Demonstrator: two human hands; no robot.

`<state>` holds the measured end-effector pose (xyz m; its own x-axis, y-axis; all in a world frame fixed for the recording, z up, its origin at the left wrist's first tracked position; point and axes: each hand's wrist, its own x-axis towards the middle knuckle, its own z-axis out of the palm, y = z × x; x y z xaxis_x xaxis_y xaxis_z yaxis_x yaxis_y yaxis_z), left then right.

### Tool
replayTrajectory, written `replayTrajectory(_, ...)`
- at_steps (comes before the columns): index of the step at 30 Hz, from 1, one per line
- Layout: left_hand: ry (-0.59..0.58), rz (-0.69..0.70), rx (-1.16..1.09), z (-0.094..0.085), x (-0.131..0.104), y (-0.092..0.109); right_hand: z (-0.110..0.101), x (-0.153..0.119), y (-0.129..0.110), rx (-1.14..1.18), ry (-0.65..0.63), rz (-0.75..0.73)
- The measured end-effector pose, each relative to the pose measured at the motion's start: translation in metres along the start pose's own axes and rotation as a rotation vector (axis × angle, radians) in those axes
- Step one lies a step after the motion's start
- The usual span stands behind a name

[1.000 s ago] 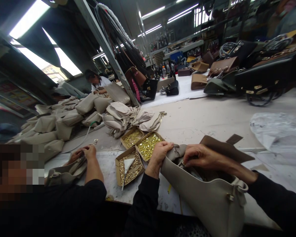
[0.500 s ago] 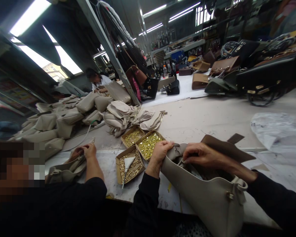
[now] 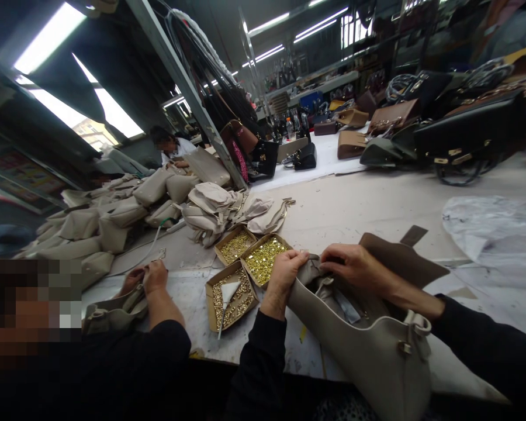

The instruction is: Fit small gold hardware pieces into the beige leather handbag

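Observation:
A taupe handbag (image 3: 355,351) lies tilted at the table's front edge, its mouth open and its darker flap folded back. My left hand (image 3: 284,272) is closed on the bag's far-left rim, thumb on top. At the same corner, my right hand (image 3: 348,263) has its fingers pinched together over the bag's opening, by the lining. Whatever is between those fingertips is hidden. Inside the bag a pale clear packet (image 3: 348,310) shows. A small gold fitting (image 3: 404,348) sits on the bag's near side, below a strap loop.
Several cardboard trays of small gold metal parts, one tray (image 3: 210,304) holding a white scoop, stand left of my left hand. A co-worker's hands (image 3: 153,278) work on another bag. Beige bags (image 3: 83,216) are piled behind; finished handbags (image 3: 464,131) lie far right.
My right hand has lifted slightly up and left out of the bag's mouth, uncovering more of the inside. My left hand keeps its hold on the rim.

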<state>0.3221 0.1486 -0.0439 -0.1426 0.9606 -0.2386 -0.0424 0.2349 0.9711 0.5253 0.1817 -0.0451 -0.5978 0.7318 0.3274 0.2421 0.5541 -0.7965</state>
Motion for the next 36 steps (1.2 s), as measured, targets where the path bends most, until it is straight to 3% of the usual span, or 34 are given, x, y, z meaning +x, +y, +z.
replayTrajectory(6,0.079,0.066,0.049,0.001,-0.001,-0.005,0.012,0.005,-0.008,-0.400,0.032,0.009)
replayTrajectory(13,0.098,0.052,0.025,0.000,-0.001,-0.014,0.022,0.008,-0.005,-0.398,0.068,0.078)
replayTrajectory(20,0.099,0.031,0.001,0.000,-0.002,-0.015,0.025,0.009,-0.014,-0.577,0.039,0.085)
replayTrajectory(28,0.163,0.080,0.090,0.007,-0.004,-0.008,0.025,0.004,-0.015,-0.976,-0.138,-0.248)
replayTrajectory(36,0.096,0.192,0.310,0.017,0.000,0.001,0.020,0.004,-0.003,-0.960,-0.115,-0.243)
